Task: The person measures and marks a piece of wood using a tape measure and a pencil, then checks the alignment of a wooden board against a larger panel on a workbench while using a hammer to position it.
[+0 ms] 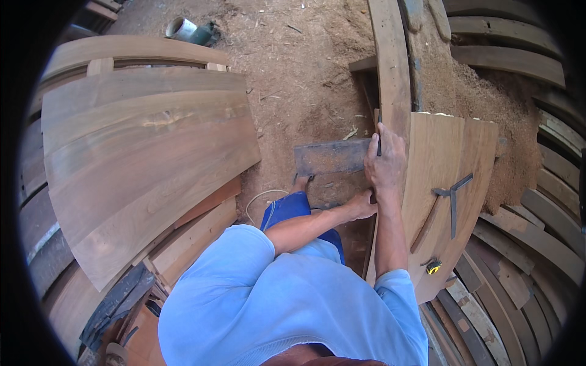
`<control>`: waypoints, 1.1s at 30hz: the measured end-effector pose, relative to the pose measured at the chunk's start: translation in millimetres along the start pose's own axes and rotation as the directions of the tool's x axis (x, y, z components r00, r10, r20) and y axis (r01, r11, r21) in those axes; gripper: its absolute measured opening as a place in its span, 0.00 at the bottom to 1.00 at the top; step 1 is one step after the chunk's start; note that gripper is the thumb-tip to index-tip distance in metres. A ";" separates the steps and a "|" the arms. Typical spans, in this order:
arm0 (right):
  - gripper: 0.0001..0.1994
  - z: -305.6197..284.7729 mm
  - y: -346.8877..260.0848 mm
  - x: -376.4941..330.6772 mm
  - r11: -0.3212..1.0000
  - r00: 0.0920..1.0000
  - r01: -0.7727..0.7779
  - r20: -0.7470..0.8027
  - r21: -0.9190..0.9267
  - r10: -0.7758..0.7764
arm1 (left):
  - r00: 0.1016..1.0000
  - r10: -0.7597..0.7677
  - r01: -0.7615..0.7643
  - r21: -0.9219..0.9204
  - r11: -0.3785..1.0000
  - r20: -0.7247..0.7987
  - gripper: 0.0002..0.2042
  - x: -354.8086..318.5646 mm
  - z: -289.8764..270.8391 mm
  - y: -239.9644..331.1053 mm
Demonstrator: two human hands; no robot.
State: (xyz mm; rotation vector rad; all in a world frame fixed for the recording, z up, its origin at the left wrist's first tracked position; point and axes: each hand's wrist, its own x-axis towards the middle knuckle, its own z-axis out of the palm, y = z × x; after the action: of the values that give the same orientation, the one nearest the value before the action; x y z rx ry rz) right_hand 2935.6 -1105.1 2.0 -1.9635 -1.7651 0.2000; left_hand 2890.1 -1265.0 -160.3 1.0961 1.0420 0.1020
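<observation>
My right hand is closed round a slim dark tool at the left edge of a light wooden panel. The tool's kind is hard to make out. Lower down, my left hand is curled beside that same edge, with something dark at its fingertips that I cannot identify. On the panel, right of my right forearm, lie a dark bladed tool with crossing arms, a thin brown stick and a yellow-and-black tape measure.
A long thick beam runs away beyond the panel. At left, a broad wooden panel rests on stacked boards. A dark plank crosses before my legs. Sawdust and timber lie at right; a white-and-green container lies far off.
</observation>
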 end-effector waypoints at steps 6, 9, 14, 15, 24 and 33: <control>0.14 -19.9 -5.6 -31.6 0.995 0.991 -0.096 0.090 -0.027 0.098 | 0.970 0.235 -0.218 -0.202 0.955 0.065 0.31 -13.9 -17.3 25.5; 0.14 -28.1 -7.8 -51.9 0.991 0.983 -0.131 0.122 -0.037 0.135 | 0.941 0.336 -0.304 -0.311 0.900 0.052 0.28 -17.6 -23.3 31.1; 0.14 -39.7 -7.5 -80.4 0.982 0.972 -0.190 0.141 -0.011 0.190 | 0.969 0.219 -0.108 -0.597 0.795 0.117 0.26 -17.0 -22.6 28.5; 0.14 -41.6 -8.0 -84.3 0.981 0.971 -0.194 0.140 -0.013 0.194 | 0.976 0.159 -0.015 -0.680 0.733 0.149 0.26 -17.6 -21.6 28.0; 0.14 -52.1 -8.0 -115.0 0.951 0.933 -0.307 0.182 -0.041 0.310 | 0.957 0.189 -0.106 -0.337 0.935 0.221 0.33 -23.2 -63.4 34.7; 0.14 -61.5 -8.5 -144.1 0.939 0.926 -0.342 0.163 -0.017 0.341 | 0.948 -0.037 0.243 -0.648 0.722 0.315 0.30 -12.7 -104.9 53.7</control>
State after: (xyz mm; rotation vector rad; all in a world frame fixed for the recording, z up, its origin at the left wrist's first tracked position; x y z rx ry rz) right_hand 2931.8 -1259.6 28.9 -2.2930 -1.4957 0.5009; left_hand 2827.8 -1173.8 -117.3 0.3313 0.7232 0.1833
